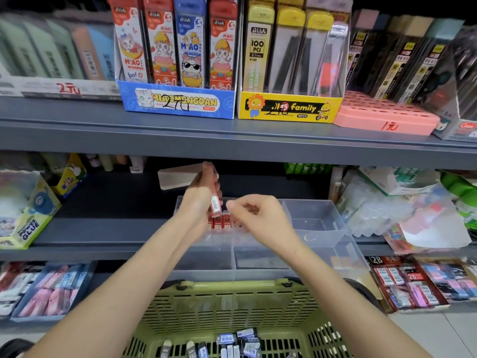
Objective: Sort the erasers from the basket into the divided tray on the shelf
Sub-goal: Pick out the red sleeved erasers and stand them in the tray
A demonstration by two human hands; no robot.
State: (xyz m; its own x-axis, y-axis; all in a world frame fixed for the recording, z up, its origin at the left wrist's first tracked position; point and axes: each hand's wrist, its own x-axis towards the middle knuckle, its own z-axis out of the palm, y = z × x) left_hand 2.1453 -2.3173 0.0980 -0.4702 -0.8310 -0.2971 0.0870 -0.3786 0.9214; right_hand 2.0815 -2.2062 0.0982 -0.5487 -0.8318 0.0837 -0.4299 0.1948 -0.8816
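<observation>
My left hand grips a stack of red-wrapped erasers, held upright over the back left compartment of the clear divided tray on the middle shelf. A row of red erasers stands in that compartment. My right hand hovers just right of the stack with curled fingers, thumb and forefinger nearly pinched; I see nothing in it. Below, the green basket holds several dark and blue-wrapped erasers on its floor.
The shelf board above overhangs the tray closely. A power glue box stands at left, plastic-wrapped packets crowd the right. A pale flat box lies behind my left hand. Eraser display boxes sit on the lower shelf.
</observation>
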